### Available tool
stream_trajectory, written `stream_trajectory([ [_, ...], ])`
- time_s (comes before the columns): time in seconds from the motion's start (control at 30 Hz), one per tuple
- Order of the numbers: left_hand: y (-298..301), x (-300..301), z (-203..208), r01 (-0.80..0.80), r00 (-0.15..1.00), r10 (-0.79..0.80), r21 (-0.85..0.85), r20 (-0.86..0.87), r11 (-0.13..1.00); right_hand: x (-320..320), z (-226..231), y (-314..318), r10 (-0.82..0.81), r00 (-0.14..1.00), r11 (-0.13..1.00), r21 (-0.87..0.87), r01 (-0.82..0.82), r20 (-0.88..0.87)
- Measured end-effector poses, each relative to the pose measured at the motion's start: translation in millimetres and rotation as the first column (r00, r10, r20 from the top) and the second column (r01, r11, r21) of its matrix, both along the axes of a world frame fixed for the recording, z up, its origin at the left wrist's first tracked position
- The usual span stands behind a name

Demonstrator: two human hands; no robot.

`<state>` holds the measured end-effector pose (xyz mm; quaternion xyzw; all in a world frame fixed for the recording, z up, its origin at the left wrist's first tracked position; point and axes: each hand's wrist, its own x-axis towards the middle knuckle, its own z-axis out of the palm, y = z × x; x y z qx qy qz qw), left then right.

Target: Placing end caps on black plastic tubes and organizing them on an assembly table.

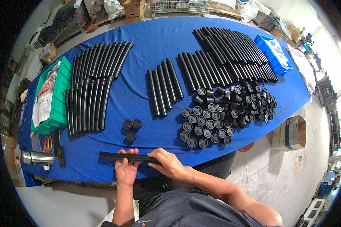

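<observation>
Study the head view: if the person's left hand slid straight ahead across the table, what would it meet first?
Probably the three small black caps just beyond the left hand, which grips a black tube; depth is uncertain.

workshop / small assembly floor; long table with blue cover (140, 49) is the landmark; on it rows of black tubes (94, 83) toward its left, more tube stacks (231, 53) toward its far right, a heap of black end caps (223, 113) at its near right; green crate (58, 98) at its left end, blue bin (272, 53) at its right end; beyond the table cardboard boxes (134, 7) and wire baskets (178, 5); bare concrete floor (261, 166) beside it with an open carton (291, 132)
</observation>
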<state>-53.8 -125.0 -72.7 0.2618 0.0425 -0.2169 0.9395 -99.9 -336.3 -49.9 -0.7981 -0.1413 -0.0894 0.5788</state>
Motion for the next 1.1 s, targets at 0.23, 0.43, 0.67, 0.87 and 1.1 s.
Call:
stream_trajectory([
  [0.23, 1.2, -0.9, -3.6, 0.010, 0.998, -0.008, -0.033, 0.067, 0.999, 1.9, 1.7, -6.0, 0.005, 0.967, 0.993, 0.117, 0.025, -0.256],
  [0.43, 0.0, -2.1, -1.2, 0.009, 0.997, -0.009, -0.005, 0.071, 1.000, 0.5, -3.2, -3.6, -0.018, 0.973, 0.996, 0.079, 0.037, -0.228],
  [0.67, 1.0, -2.6, 1.9, -0.004, 0.998, 0.003, 0.017, 0.067, 1.000, -0.4, 1.2, -4.2, -0.001, 0.987, 0.998, 0.065, 0.012, -0.158],
  [0.87, -3.6, -1.3, 1.3, 0.024, 0.998, -0.023, -0.009, 0.059, 1.000, -4.8, -10.6, -1.3, -0.068, 0.997, 0.998, 0.007, 0.067, 0.031],
  [1.1, 2.0, 0.1, -6.2, 0.048, 0.996, -0.046, -0.023, 0.080, 0.999, -5.1, 14.5, -10.3, 0.058, 0.948, 0.993, 0.114, -0.023, -0.313],
])
